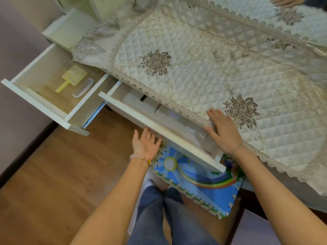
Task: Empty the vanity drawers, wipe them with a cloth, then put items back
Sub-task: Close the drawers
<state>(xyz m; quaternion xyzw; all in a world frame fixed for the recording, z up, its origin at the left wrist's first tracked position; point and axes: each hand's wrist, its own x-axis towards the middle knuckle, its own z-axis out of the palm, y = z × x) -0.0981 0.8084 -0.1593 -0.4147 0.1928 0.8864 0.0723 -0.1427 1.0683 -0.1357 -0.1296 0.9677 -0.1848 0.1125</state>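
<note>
I watched the middle drawer (134,114), partly open.
Quilted cover (194,59) overhung it; side drawer (35,101) gaped left of it; foam mat (203,191) lay beneath; right hand (222,131) pressed flat on the cover, left hand (146,145), fingers straight, touched its front; mirror (75,75), comb (83,89) lay in the side drawer.

I get soft, even indoor light, brightest on the quilted cloth (203,64); faint shadow sits inside the side drawer (39,66). Wide-angle bending curves the frame's edges, and the whole picture looks slightly soft, smeared toward the corners.
</note>
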